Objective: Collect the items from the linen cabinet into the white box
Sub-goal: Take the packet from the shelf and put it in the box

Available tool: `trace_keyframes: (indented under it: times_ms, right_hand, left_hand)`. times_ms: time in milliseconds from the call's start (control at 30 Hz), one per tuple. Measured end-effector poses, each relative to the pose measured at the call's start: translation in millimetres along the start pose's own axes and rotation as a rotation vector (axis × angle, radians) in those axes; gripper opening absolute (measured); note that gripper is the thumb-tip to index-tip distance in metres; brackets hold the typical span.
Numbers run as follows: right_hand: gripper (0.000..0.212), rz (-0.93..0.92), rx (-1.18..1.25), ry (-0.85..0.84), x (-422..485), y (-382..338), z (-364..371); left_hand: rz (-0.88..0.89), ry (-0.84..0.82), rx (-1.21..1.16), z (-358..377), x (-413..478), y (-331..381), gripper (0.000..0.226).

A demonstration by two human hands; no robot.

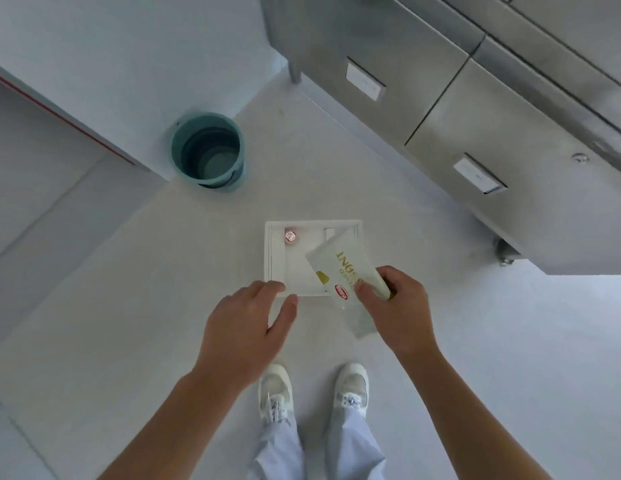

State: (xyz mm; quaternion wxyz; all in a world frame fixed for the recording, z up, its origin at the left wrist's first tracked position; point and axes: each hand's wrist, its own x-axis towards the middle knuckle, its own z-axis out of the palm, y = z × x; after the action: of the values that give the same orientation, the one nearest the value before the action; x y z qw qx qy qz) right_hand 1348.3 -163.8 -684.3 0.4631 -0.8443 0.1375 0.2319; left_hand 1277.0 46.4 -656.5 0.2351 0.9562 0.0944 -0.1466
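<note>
Head view, looking straight down: a shallow white square box (276, 258) is seen lying on the pale floor (129, 289), in front of a pair of white lace-up shoes (276, 389) and light blue trouser legs (279, 448). A small round container with a red-and-white label (290, 235) is seen inside the box, in its far left corner; the label's writing is too small to be read. A white plastic pouch (340, 268) is held tilted over the near right part of the box by the right hand (395, 306), whose grip is clamped on the pouch's lower end, thumb on the printed face. Gold letters reading roughly "INGS" upside down are printed on the pouch, beside a yellow shape and a red oval logo whose wording cannot be read. The left hand (243, 327) is held open, fingers apart and holding nothing, with its fingertips at the near left corner of the box. A teal round bucket (208, 154) is seen standing on the floor well beyond the box. A stainless steel cabinet with white label holders on its drawer fronts (440, 98) is seen at the upper right.
</note>
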Motion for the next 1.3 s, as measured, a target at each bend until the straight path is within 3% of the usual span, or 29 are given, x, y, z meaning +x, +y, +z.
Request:
trace_keyframes:
  times_ms: [333,500,633,767,867,1100,1300]
  right_hand:
    - [0.002,-0.074,-0.026,0.154,168.5,147.3,96.9]
    - [0.006,-0.089,-0.176,0.162,235.1,206.3,130.2]
    - [0.006,-0.141,-0.259,0.221,260.0,224.1,141.3]
    - [0.025,-0.199,-0.444,0.171,266.2,228.6,152.8]
    - [0.020,-0.186,-0.522,0.140,267.8,230.0,158.3]
    - [0.031,-0.174,-0.415,0.113,270.2,229.5,153.5]
    - [0.026,-0.224,-0.326,0.107,276.9,236.1,156.1]
  left_hand:
    - [0.119,0.015,-0.035,192.7,139.4,-93.5,0.054]
    - [0.231,-0.059,-0.051,261.7,192.9,-138.1,0.053]
    - [0.342,-0.009,0.008,282.6,218.3,-159.6,0.052]
    - [0.371,0.001,-0.006,299.9,236.3,-167.2,0.051]
    - [0.404,-0.019,-0.007,307.2,235.4,-167.2,0.052]
    - [0.403,-0.014,-0.044,306.3,233.1,-171.3,0.051]
    - [0.369,0.025,-0.080,307.4,247.3,-172.4,0.051]
